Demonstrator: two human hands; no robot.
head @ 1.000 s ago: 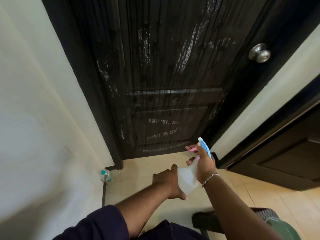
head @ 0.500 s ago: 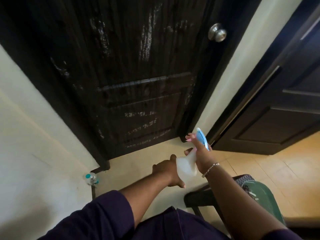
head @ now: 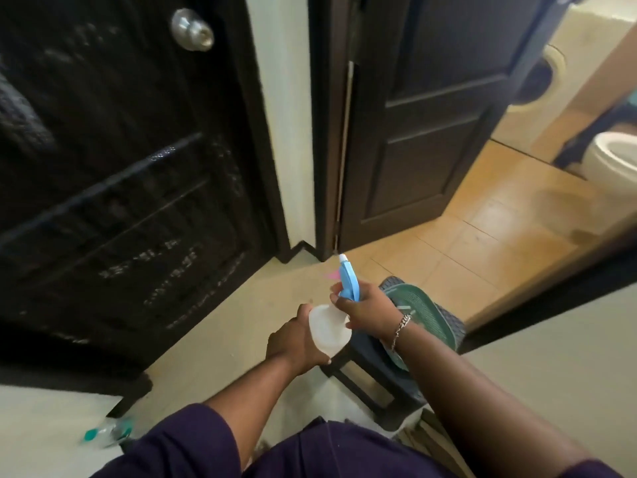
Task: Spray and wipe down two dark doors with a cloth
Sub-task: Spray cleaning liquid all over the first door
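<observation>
A white spray bottle (head: pixel 327 327) with a blue head and pink trigger is held low in front of me, its nozzle pointing away. My right hand (head: pixel 365 310) grips the bottle's neck at the trigger. My left hand (head: pixel 296 341) holds the bottle's body from the left and beneath. The dark door (head: pixel 117 160) on the left is shut, with a silver knob (head: pixel 193 29) and pale streaks of spray on its panels. A second dark door (head: pixel 424 108) stands open at the upper right. No cloth is in view.
A dark stool (head: pixel 389 384) carrying a green perforated lid (head: pixel 418 312) stands just right of my hands. A small clear bottle with a teal cap (head: pixel 107 432) lies by the left wall. Past the open door are tan floor tiles (head: pixel 482 236) and a toilet (head: pixel 613 160).
My view has swung to the right: the sprayed door slid left and the open door and bathroom came into sight. Both hands keep the same hold on the bottle.
</observation>
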